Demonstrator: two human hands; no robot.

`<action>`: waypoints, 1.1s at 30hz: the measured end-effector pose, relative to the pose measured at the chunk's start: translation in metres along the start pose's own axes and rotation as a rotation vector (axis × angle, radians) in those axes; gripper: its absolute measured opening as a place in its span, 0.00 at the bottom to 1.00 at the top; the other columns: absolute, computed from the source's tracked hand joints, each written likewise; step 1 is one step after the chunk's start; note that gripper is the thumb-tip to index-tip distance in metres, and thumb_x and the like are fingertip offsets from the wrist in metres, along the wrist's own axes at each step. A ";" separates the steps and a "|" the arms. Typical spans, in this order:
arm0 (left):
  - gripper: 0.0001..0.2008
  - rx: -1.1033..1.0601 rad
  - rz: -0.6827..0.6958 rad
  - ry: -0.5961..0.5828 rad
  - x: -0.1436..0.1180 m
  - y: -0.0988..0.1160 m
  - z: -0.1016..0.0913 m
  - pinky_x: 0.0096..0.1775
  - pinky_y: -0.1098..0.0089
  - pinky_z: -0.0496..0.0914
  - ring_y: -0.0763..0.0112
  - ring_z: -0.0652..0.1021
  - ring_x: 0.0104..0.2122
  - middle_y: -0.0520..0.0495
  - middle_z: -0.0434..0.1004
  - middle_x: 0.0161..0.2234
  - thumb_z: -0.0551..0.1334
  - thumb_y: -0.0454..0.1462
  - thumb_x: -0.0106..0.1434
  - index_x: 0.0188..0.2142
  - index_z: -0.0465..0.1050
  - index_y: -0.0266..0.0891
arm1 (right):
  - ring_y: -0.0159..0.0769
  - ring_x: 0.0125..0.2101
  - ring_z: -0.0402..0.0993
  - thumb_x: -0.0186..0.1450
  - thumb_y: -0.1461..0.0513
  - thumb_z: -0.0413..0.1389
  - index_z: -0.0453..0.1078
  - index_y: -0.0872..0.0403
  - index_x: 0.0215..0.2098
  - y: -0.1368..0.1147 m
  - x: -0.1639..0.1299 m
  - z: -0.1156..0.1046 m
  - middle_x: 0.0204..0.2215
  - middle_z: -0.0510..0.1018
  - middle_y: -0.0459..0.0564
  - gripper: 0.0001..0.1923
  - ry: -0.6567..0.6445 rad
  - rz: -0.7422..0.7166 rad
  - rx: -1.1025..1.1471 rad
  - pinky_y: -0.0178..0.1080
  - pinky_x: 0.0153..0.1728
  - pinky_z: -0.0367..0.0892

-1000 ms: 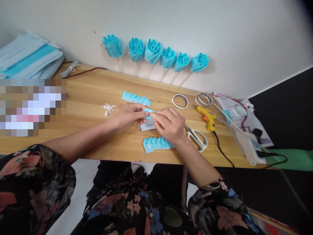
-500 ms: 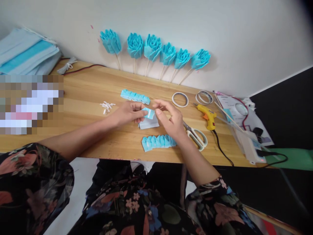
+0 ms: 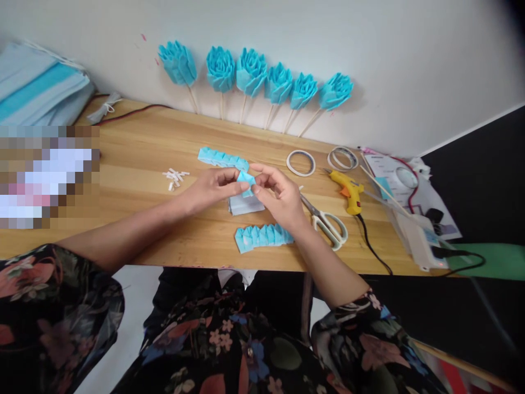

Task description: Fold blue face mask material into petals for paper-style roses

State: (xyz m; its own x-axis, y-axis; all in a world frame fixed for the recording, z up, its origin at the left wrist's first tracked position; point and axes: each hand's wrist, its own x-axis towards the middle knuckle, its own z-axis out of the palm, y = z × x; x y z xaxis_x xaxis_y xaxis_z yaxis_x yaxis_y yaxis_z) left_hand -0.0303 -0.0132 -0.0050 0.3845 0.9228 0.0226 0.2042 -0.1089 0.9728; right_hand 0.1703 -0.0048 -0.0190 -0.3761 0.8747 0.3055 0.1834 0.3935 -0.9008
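Observation:
A small piece of folded blue fabric [image 3: 246, 179] is pinched between both hands above the table. My left hand [image 3: 217, 185] grips its left side, thumb in front. My right hand [image 3: 279, 194] holds the right side between thumb and fingers. Below them lies a stack of pale fabric pieces [image 3: 246, 206], partly hidden. One row of folded blue petals [image 3: 223, 158] lies behind my left hand. Nearer the table's front edge is another such row [image 3: 262, 237], its right end behind my right wrist. White-handled scissors [image 3: 328, 224] lie right of my right forearm.
Several blue fabric flowers [image 3: 221, 68] on sticks lean against the wall. Tape rolls [image 3: 301, 163], a yellow glue gun [image 3: 348, 191] with its cord, and a power strip [image 3: 418, 243] occupy the right side. Small white strips [image 3: 175, 178] lie left; a blue fabric pile [image 3: 41, 82] stands far left.
My right hand has closed onto the blue fabric piece, which was held by my left hand alone. The piece is now folded over, and its white strip no longer shows.

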 end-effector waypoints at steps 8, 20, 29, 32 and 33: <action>0.12 -0.093 0.008 0.028 0.003 -0.008 0.002 0.32 0.71 0.63 0.76 0.67 0.27 0.54 0.65 0.25 0.65 0.43 0.59 0.28 0.67 0.38 | 0.33 0.37 0.73 0.68 0.56 0.56 0.72 0.48 0.54 0.005 -0.001 -0.002 0.37 0.77 0.46 0.17 0.027 0.083 0.038 0.40 0.40 0.71; 0.13 -0.018 -0.026 0.067 -0.001 -0.005 0.001 0.34 0.72 0.70 0.73 0.74 0.29 0.50 0.77 0.30 0.67 0.47 0.59 0.35 0.77 0.39 | 0.31 0.34 0.74 0.65 0.58 0.58 0.71 0.51 0.55 0.005 0.000 0.004 0.34 0.79 0.45 0.20 0.025 0.024 -0.023 0.38 0.41 0.72; 0.13 0.078 -0.065 0.199 0.000 -0.002 0.002 0.27 0.73 0.66 0.75 0.69 0.22 0.52 0.72 0.20 0.66 0.43 0.59 0.22 0.76 0.40 | 0.33 0.39 0.77 0.69 0.55 0.54 0.75 0.50 0.49 -0.006 -0.006 -0.042 0.41 0.81 0.48 0.14 0.242 -0.007 -0.262 0.39 0.42 0.72; 0.14 0.067 -0.060 0.176 0.000 -0.003 0.001 0.27 0.73 0.65 0.75 0.69 0.22 0.51 0.73 0.21 0.66 0.44 0.60 0.22 0.75 0.40 | 0.34 0.37 0.77 0.69 0.56 0.54 0.77 0.52 0.44 -0.002 -0.013 -0.080 0.38 0.82 0.48 0.13 0.331 0.021 -0.335 0.40 0.40 0.72; 0.14 0.058 -0.053 0.165 0.000 -0.004 0.001 0.27 0.74 0.65 0.76 0.69 0.22 0.51 0.73 0.21 0.66 0.45 0.60 0.22 0.75 0.40 | 0.34 0.35 0.77 0.67 0.57 0.55 0.77 0.52 0.43 0.002 -0.015 -0.091 0.36 0.82 0.48 0.12 0.344 0.056 -0.357 0.40 0.39 0.72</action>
State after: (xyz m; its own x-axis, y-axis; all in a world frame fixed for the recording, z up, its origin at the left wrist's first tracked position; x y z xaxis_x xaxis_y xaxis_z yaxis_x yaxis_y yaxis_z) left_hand -0.0302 -0.0134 -0.0093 0.2195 0.9755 0.0143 0.2733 -0.0755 0.9590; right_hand 0.2587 0.0081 0.0024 -0.0463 0.9162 0.3979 0.5173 0.3628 -0.7751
